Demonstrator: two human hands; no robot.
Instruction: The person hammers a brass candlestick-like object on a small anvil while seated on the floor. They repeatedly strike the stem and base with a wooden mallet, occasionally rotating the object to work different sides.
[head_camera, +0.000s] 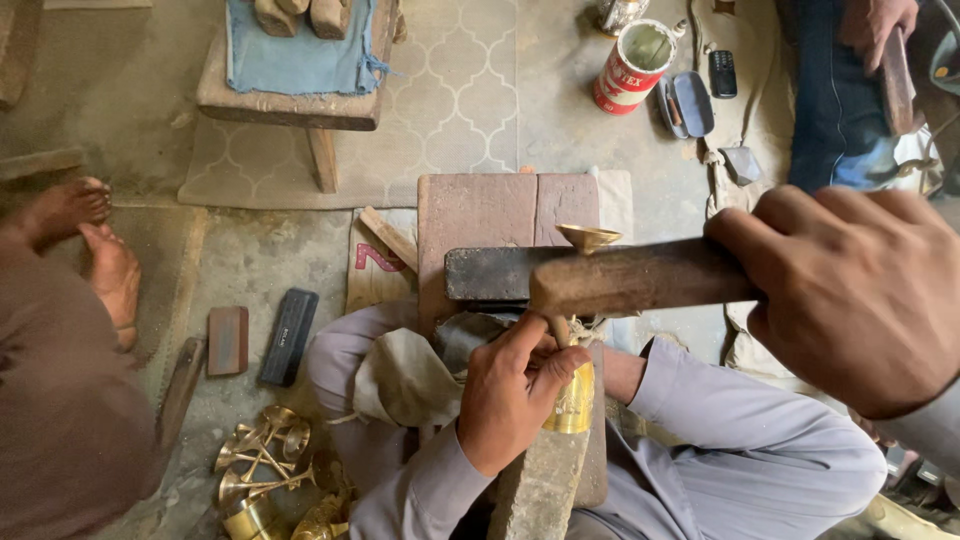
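While the left hand (510, 395) pinches a brass stemmed piece (574, 390) in its fingers, the right hand (860, 295), fingers wrapped tight, holds a wooden mallet (640, 278) above it, with finished-looking brass pieces (265, 470) heaped well left.

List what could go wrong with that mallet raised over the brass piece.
1. The left hand grips the brass piece right under the wooden mallet held in the right hand; a stray blow might hit fingers.
2. The piece rests on a narrow stone block; it may slip.
3. Another person's bare feet lie nearby.

Wooden stool (290, 105), tin can (632, 66) (open), brass pieces (265, 470), phone (722, 73)
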